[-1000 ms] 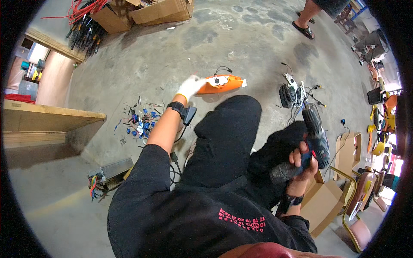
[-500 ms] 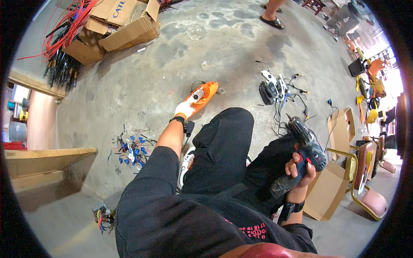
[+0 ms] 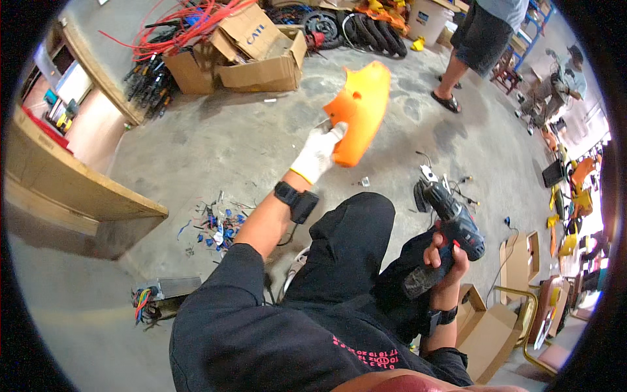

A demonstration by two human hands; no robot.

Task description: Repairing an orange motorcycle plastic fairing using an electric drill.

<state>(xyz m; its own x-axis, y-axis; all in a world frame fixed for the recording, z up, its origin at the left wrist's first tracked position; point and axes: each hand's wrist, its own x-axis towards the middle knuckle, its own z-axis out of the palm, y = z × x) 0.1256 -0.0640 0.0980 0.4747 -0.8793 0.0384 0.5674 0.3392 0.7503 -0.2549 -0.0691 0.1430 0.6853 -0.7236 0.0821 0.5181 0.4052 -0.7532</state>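
Note:
My left hand [image 3: 315,153], in a white glove, grips a curved orange plastic shell [image 3: 362,114] by its lower left edge, raised over the floor. The shell's outer face shows, with a hole in it. My right hand [image 3: 445,258], bare, is wrapped round the grip of a cordless drill [image 3: 446,208], held over my right leg with its chuck pointing forward. Partly behind the drill, a cluster of white and black parts with cables [image 3: 428,174] lies on the floor. A small pale piece [image 3: 364,181] sits below the shell. Wire scraps with blue pieces [image 3: 221,227] lie left of my leg.
Cardboard boxes [image 3: 258,72], red tubing [image 3: 153,36] and tyres [image 3: 369,32] line the back. A person [image 3: 467,59] stands at back right; another [image 3: 555,81] is farther right. A wooden ledge [image 3: 111,202] is at left, a chair [image 3: 535,320] and open cartons [image 3: 486,336] at right.
My left hand has lifted the orange shell from the floor and swung it up and forward, its outer face now showing. The drill stays in my right hand. The view has shifted.

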